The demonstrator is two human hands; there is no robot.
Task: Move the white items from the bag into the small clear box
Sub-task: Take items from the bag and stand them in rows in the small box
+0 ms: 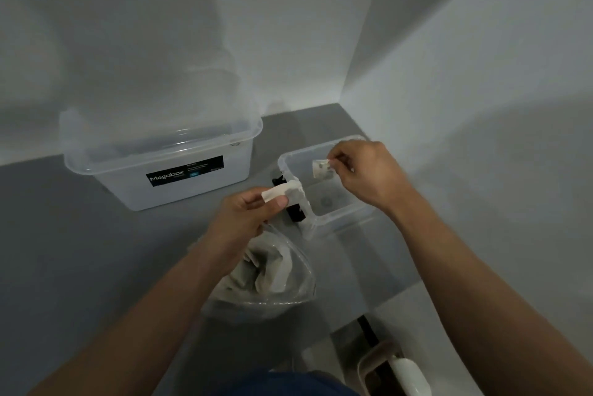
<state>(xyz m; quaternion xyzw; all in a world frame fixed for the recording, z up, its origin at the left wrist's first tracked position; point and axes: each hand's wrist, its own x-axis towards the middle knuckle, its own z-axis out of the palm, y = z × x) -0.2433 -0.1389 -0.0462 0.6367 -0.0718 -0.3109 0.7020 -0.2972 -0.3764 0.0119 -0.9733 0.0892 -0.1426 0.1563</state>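
grey surface (80,251) set into a corner of white walls (192,42).

small clear box (337,217): open, no lid on it, toward the back right of the surface, close to the wall corner. a faint pale shape lies on its floor; cannot tell what it is.

right hand (369,174): over the open small clear box, thumb and forefinger pinching a small white packet (322,168) by its upper edge. the packet hangs inside the line of the box rim, above the floor of the box.

left hand (244,219): just outside the box's left rim, thumb and curled fingers gripping a second white packet (282,191), whose free end reaches to that rim.

black object (293,211): between the left hand and the left wall of the small box, partly hidden; kind not clear.

bag (288,286): clear plastic, mouth open, near middle of the surface under the left forearm. more white items (269,270) crumpled together inside.

large clear box (160,167): back left of the surface against the wall, black label (184,174) reading "megabox" on its front.

near edge: blue cloth (298,384) at bottom centre; a beige and white object (404,370) at the near right corner.
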